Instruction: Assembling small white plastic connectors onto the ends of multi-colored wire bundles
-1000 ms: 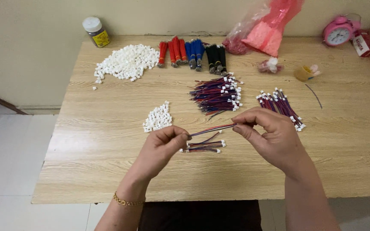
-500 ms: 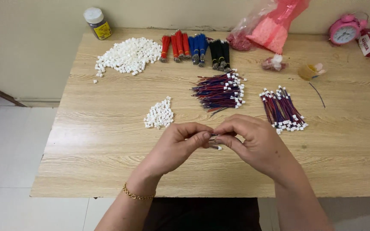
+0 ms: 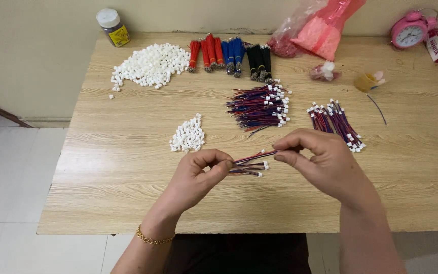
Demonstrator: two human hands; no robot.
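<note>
While your left hand [image 3: 198, 175] is pinching a small bunch of red-and-blue wires with white plug ends [image 3: 249, 166], your right hand [image 3: 320, 162] is gripping one wire's far end, over the wooden table's [image 3: 102, 167] near edge. White plastic connectors [image 3: 187, 135] are lying just left.

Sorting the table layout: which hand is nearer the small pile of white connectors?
Left. The left hand sits just below the small pile; the right hand is well off to its right, beyond the held wires.
</note>
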